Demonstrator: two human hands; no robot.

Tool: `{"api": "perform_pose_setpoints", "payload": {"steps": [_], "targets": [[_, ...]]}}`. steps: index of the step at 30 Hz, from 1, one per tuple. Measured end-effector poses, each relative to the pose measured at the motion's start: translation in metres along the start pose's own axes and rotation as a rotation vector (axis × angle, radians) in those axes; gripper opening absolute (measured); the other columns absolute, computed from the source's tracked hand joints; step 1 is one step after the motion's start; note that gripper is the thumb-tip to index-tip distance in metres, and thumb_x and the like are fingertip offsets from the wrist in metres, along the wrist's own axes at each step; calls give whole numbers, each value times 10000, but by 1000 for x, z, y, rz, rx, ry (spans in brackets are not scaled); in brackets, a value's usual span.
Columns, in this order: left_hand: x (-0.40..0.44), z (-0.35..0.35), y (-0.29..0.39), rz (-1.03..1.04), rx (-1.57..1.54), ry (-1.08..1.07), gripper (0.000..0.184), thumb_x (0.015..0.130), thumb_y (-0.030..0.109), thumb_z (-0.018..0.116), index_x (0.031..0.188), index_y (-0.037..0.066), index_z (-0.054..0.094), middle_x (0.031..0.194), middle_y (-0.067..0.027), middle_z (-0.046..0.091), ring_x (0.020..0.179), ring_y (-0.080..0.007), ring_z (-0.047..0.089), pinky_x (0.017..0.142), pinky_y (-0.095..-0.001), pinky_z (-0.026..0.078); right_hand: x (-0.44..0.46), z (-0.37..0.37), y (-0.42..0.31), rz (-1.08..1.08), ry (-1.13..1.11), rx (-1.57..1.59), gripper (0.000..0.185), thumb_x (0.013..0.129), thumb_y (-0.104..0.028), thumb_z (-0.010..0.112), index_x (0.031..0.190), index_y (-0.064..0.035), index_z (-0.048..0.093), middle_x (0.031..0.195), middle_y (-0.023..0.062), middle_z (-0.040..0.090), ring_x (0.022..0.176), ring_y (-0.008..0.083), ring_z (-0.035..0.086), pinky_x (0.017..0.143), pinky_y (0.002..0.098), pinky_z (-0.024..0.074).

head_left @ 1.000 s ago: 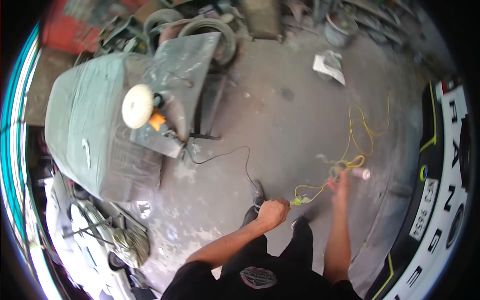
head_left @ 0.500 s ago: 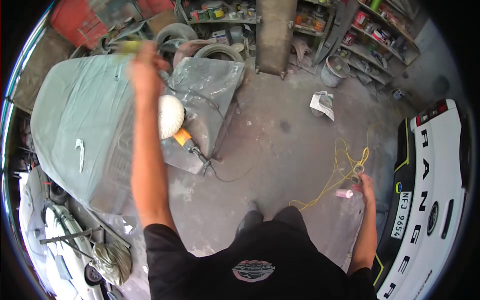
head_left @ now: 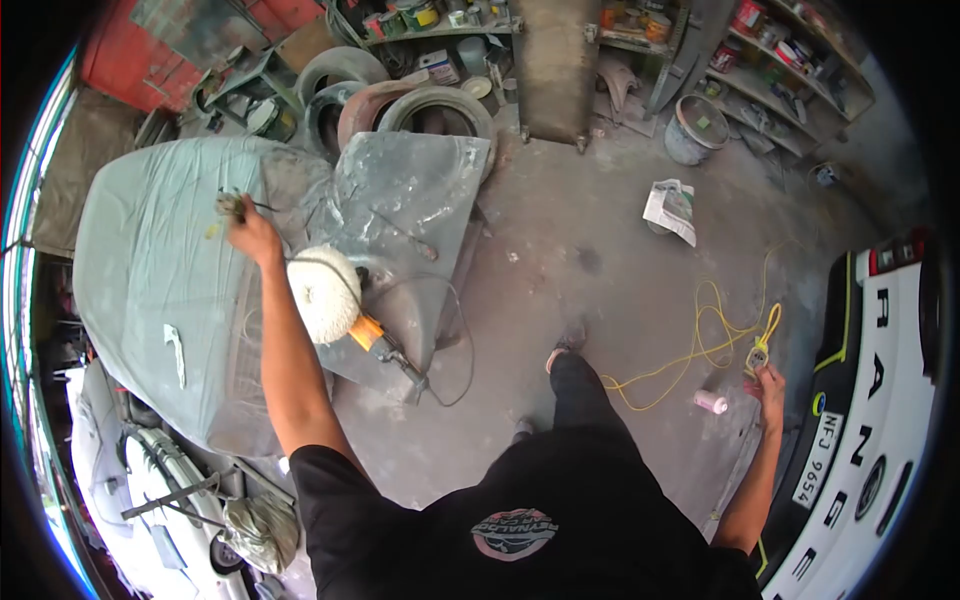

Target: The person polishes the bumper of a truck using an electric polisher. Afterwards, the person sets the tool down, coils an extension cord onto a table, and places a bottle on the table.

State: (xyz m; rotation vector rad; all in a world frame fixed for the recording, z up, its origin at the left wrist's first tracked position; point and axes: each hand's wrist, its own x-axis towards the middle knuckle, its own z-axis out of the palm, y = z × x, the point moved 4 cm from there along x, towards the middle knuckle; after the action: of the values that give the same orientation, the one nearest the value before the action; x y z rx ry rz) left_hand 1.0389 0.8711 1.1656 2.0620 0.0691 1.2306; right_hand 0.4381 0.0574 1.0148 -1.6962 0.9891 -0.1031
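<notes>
My left hand (head_left: 254, 236) is stretched out over the plastic-covered car (head_left: 165, 270), closed on a small dark and yellowish thing with a dark cord, too small to name. Below and right of it, a polisher (head_left: 378, 343) with a white fluffy pad (head_left: 324, 294) lies on the grey sheet-covered surface (head_left: 420, 180). On the right, my right hand (head_left: 768, 388) grips a round yellow-rimmed socket (head_left: 757, 357) with a loop of yellow cord. More yellow cord (head_left: 690, 358) trails over the floor. A pink bottle (head_left: 710, 402) lies left of my right hand.
A white pickup tailgate (head_left: 880, 400) stands close on the right. Old tires (head_left: 440, 110), shelves with cans (head_left: 770, 60), a bucket (head_left: 697, 130) and a paper-topped container (head_left: 671, 210) are farther off. White car parts (head_left: 150, 480) lie at the lower left.
My left hand has swung from in front of my body to far left, over the covered car. My right hand has moved right with the socket, and my feet have shifted.
</notes>
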Motion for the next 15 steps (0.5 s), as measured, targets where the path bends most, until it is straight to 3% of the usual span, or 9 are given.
{"api": "perform_pose_setpoints", "payload": {"steps": [3,5,8,9,10,12,14,15], "targets": [[-31,40,-52,-28,70,-175,296,953,202,683,924,-93,698,794,-228,700,706,-330,638,700,-439,484,56,-9,-10,84,1,-32,585,910,-382,635,1309,46,631,1079,109,689,839,187,671,728,307,566],[-51,59,-59,-69,146,-222,271,933,183,675,937,-86,704,828,-260,702,754,-400,658,719,-459,488,96,-16,-45,30,8,-122,589,913,-401,631,1304,39,636,1076,102,683,806,178,666,719,302,563],[-86,87,-80,30,274,-330,206,909,119,640,965,-68,707,898,-289,703,863,-486,662,770,-496,497,139,-22,-90,-18,-45,-65,560,934,-410,608,1299,13,645,1119,80,683,915,163,664,781,322,564],[-104,93,-91,1,302,-441,181,907,109,640,944,-54,709,902,-283,701,868,-479,667,774,-504,496,152,-26,-108,-34,-52,-50,537,949,-403,595,1300,1,647,1130,69,682,963,158,661,814,332,565],[-122,98,-112,130,477,-522,163,901,105,636,937,-34,711,905,-281,698,862,-472,669,780,-504,509,152,-15,-140,-70,-50,22,507,963,-384,589,1300,-9,646,1129,59,679,994,157,655,848,347,565],[-165,105,-162,53,541,-608,230,894,17,565,1070,-16,710,1046,-251,713,979,-438,668,873,-482,525,159,-15,-177,-108,4,163,444,993,-333,590,1300,-17,637,1147,47,667,1021,166,658,913,387,569],[-202,115,-166,-6,236,-752,346,910,-3,474,1180,-43,685,1110,-249,693,984,-431,662,896,-483,519,165,-33,-203,-204,-3,234,472,992,-331,608,1320,8,616,1229,70,655,1073,180,651,923,424,574],[-218,119,-154,-61,267,-750,403,891,-32,437,1212,-24,681,1086,-246,675,934,-432,655,874,-492,520,153,-25,-240,-263,17,271,511,983,-368,616,1324,12,609,1254,90,658,1085,201,655,937,430,567]]}}
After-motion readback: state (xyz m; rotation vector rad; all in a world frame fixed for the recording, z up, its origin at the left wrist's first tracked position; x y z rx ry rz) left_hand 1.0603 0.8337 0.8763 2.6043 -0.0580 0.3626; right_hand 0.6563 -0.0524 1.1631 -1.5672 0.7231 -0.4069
